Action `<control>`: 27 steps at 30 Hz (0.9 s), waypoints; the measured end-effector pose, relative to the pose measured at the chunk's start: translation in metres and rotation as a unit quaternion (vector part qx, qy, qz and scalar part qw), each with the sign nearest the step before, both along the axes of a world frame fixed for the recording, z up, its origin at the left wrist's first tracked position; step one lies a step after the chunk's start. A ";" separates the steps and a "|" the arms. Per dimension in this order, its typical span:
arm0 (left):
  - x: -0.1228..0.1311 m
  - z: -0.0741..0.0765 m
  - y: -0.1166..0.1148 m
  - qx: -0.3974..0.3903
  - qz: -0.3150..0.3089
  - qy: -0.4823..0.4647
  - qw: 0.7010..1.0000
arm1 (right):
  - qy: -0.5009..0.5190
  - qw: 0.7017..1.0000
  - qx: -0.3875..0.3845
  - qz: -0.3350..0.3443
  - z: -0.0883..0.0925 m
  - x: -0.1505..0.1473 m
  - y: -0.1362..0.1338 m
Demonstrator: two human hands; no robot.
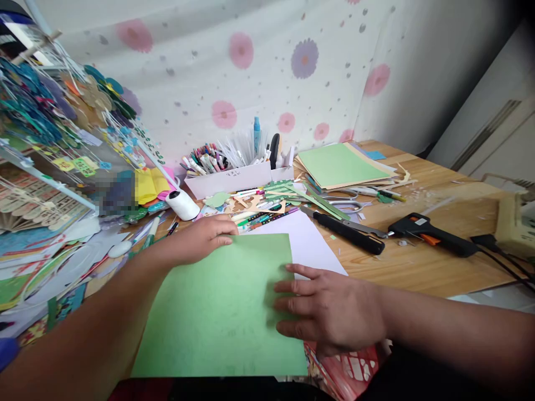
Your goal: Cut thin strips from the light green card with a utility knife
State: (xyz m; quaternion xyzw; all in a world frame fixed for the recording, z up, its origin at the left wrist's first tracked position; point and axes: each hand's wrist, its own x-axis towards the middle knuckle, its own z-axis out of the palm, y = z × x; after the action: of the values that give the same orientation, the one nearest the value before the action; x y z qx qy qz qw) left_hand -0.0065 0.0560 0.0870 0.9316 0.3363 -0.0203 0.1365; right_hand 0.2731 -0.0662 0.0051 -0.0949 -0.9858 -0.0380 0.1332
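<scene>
A large sheet of green paper (pixel 217 312) lies in front of me, over a white sheet (pixel 313 239) that shows at its right. My left hand (pixel 204 236) is at the green sheet's upper left edge, thumb on the near side and fingers together along the edge, closed on it. At the right edge my right hand (pixel 330 306) is open, its fingers spread and their tips over the green paper. Beyond the sheets lie a black-handled utility knife (pixel 351 234), scissors (pixel 343 203) and paper scraps (pixel 259 205).
A black glue gun (pixel 434 234) with a cable lies at right on the wooden table (pixel 418 273). Behind stand a white box of pens (pixel 234 178) and a stack of coloured paper (pixel 343 164). At left are a white roll (pixel 183 205), hanging paper ornaments (pixel 92 100) and cut strips (pixel 54 273).
</scene>
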 end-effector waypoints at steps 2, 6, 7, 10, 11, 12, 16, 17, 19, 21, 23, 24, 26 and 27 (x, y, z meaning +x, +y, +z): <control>0.009 0.021 0.006 -0.053 -0.021 0.019 0.998 | 0.017 0.998 0.050 -0.015 0.005 0.002 0.001; 0.029 0.045 0.025 -0.122 -0.043 0.032 0.991 | 0.048 0.995 0.083 -0.028 0.017 0.009 0.002; 0.035 0.047 0.031 -0.129 -0.046 0.030 0.990 | 0.054 0.994 0.088 -0.034 0.020 0.011 0.003; 0.056 0.050 0.048 -0.153 -0.059 0.036 0.986 | 0.096 0.985 0.118 -0.077 0.027 0.020 0.008; 0.065 0.051 0.052 -0.140 -0.063 0.036 0.988 | 0.113 0.981 0.131 -0.090 0.028 0.023 0.011; 0.074 0.052 0.054 -0.101 -0.064 0.025 0.992 | 0.129 0.976 0.142 -0.102 0.028 0.025 0.014; 0.111 0.055 0.045 0.175 -0.064 -0.098 0.978 | 0.161 0.964 0.158 -0.138 0.014 0.028 0.027; 0.117 0.053 0.038 0.217 -0.061 -0.137 0.965 | 0.164 0.964 0.145 -0.149 0.008 0.027 0.031; 0.121 0.042 0.018 0.238 -0.045 -0.183 0.953 | 0.166 0.965 0.104 -0.172 -0.005 0.025 0.037; 0.114 0.023 -0.003 0.204 -0.022 -0.155 0.966 | 0.165 0.965 0.058 -0.197 -0.016 0.023 0.041; 0.102 -0.003 -0.023 0.121 -0.015 -0.085 0.989 | 0.158 0.964 0.021 -0.211 -0.022 0.022 0.044; 0.095 -0.016 -0.031 0.079 -0.017 -0.050 0.995 | 0.153 0.965 0.001 -0.212 -0.024 0.021 0.045; 0.083 -0.041 -0.042 0.025 -0.003 -0.002 1.000 | 0.142 0.966 -0.042 -0.210 -0.024 0.021 0.046; 0.078 -0.051 -0.045 0.010 0.000 0.012 1.000 | 0.136 0.967 -0.064 -0.208 -0.024 0.021 0.046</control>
State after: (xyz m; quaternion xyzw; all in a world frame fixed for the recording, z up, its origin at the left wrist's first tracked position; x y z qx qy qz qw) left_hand 0.0716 0.0108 0.0357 0.9326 0.3381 -0.0282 0.1230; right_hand 0.2946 -0.0199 -0.0189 -0.3105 -0.9173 0.0112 0.2489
